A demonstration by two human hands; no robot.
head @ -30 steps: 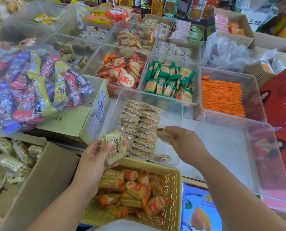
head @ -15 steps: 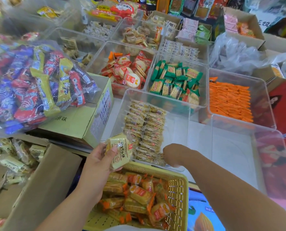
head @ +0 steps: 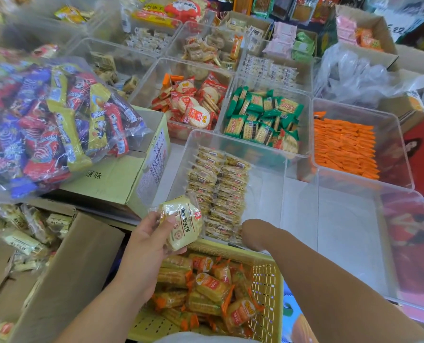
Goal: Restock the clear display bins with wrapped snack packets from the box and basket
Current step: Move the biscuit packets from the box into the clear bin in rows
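Right hand (head: 253, 233) lower now, down at the near end of the packet rows (head: 218, 189) in the clear bin (head: 263, 194)

Two hands show, a left hand (head: 144, 246) and a right hand (head: 253, 233), with one pale packet (head: 181, 222) in the left. There is one yellow basket (head: 268, 280), one big bag (head: 45, 125) of mixed bars and two cardboard boxes (head: 117, 179) at near left. Five clear bins (head: 389, 134) fill the two nearest rows, four holding packets, with at least three more behind; the brown packets (head: 218, 191) lie in two columns.
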